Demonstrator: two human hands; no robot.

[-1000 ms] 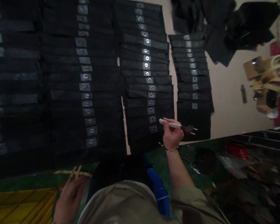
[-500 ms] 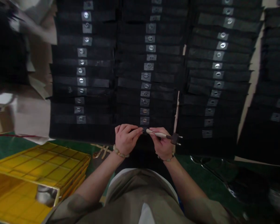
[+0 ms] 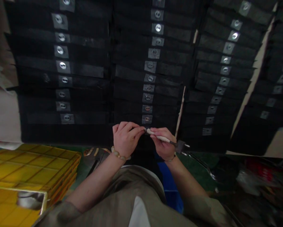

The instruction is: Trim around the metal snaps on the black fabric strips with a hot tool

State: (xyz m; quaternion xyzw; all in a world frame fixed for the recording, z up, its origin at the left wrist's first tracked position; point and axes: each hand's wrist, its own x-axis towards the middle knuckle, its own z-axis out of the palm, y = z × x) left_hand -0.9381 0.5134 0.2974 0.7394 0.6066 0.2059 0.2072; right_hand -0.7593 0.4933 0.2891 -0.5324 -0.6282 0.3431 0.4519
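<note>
My left hand (image 3: pixel 126 138) lies over the front edge of the middle column of black fabric pieces (image 3: pixel 129 107). Its thumb and forefinger are pinched together at a small round metal piece (image 3: pixel 145 129) on the nearest grey patch. My right hand (image 3: pixel 163 142) is closed around a white-handled tool (image 3: pixel 162 138), whose rounded white tip meets the patch just right of the metal piece. From the tool's rear end sticks out a dark block (image 3: pixel 181 146) with two metal prongs. Fingertips hide part of the patch.
Overlapping black pieces with grey patches (image 3: pixel 147 119) and round metal fittings run in several columns across the table. A strip of pale board (image 3: pixel 181 110) shows between columns. Yellow plastic crates (image 3: pixel 37 160) stand at lower left. Below right are a curved metal bar (image 3: pixel 202 165) and plastic bags (image 3: pixel 252 179).
My view has shifted closer to the table and turned slightly. Both hands stay at the same patch, the tool's tip now a little nearer my left fingertips.
</note>
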